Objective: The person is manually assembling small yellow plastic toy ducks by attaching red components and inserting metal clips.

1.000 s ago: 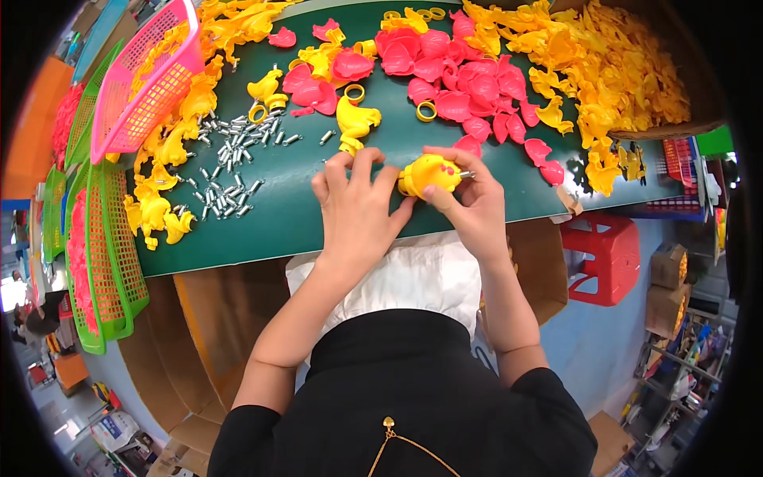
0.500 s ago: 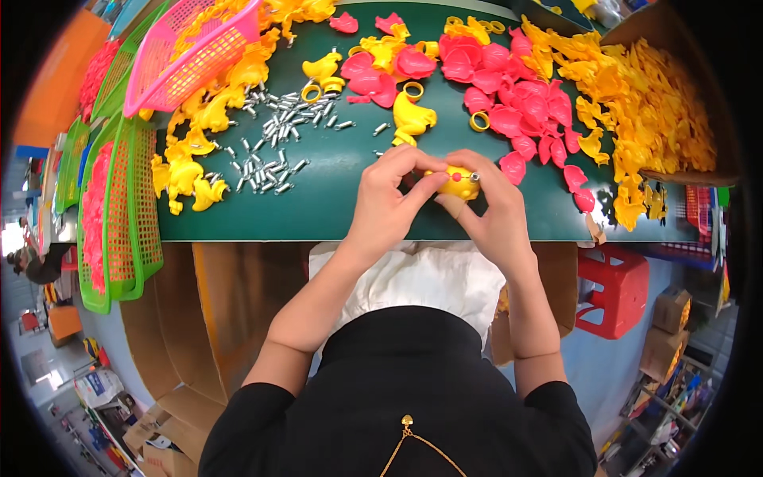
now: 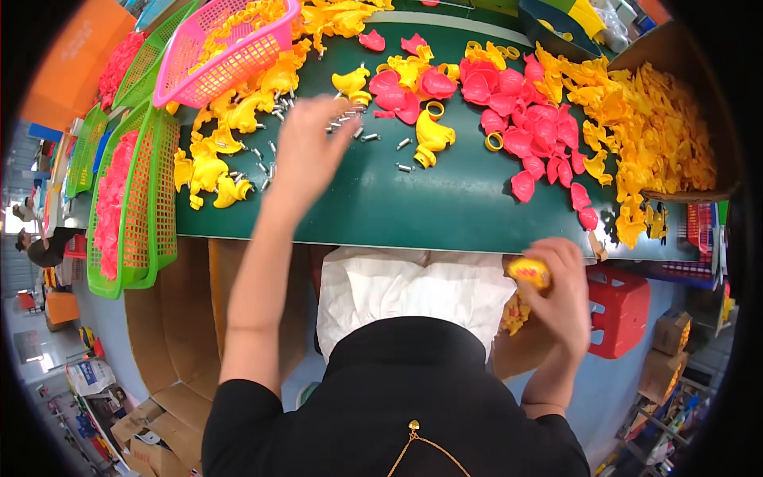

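Observation:
My left hand [image 3: 306, 151], blurred by motion, hovers over the small metal cylinders [image 3: 346, 119] on the green table. Its thumb stands apart from the fingers and nothing shows between them. Down past the table's front edge, my right hand [image 3: 563, 290] has its fingers closed round a small yellow toy piece [image 3: 531, 273] with reddish marks. Below that hand are yellow pieces [image 3: 516, 313] inside a cardboard box. Yellow duck-like parts [image 3: 433, 137] and a yellow ring [image 3: 493, 141] lie on the table, beside a heap of pink shell-shaped pieces [image 3: 540, 123].
A pink basket [image 3: 230, 67] with yellow parts stands back left, near green baskets [image 3: 159, 191] of pink pieces. At right, a cardboard box [image 3: 725, 195] holds many yellow parts. The green table [image 3: 397, 215] ends before me; a red stool [image 3: 608, 310] stands below its right side.
My hands have parted. The left let go of the yellow toy piece and moved up and left to the metal cylinders; the right carried the piece down and right, past the table edge.

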A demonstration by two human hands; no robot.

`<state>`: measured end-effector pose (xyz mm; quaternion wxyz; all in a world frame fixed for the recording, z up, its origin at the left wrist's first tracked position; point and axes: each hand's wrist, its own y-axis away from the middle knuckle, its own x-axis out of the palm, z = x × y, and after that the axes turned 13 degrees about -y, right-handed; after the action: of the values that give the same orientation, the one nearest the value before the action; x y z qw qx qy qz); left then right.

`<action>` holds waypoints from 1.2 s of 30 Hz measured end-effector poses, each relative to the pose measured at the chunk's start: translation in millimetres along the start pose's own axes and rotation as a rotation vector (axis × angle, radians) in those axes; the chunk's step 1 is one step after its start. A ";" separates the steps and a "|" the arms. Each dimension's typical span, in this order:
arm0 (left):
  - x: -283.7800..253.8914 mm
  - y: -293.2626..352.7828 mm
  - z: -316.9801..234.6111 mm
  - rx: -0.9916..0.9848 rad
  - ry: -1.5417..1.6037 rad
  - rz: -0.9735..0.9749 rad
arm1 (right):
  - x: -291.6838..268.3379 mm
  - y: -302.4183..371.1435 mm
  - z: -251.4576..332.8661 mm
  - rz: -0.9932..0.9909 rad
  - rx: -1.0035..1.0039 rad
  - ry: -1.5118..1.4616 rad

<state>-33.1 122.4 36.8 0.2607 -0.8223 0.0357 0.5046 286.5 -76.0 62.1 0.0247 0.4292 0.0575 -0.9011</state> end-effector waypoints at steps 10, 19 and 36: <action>20.1 -71.7 41.9 0.053 -0.122 0.101 | 108.2 -150.8 68.3 -0.111 -0.335 -0.110; -9.1 27.5 6.9 -0.574 1.919 0.310 | 121.1 -177.2 54.4 -0.220 -0.405 -0.173; 26.9 65.9 -67.6 -0.239 0.320 0.086 | 80.1 -147.8 -4.9 -0.371 -0.159 -0.106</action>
<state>13.6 39.7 12.0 0.1304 -0.9148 0.0519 0.3787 226.0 71.6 9.0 -0.1046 0.3597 0.2052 -0.9042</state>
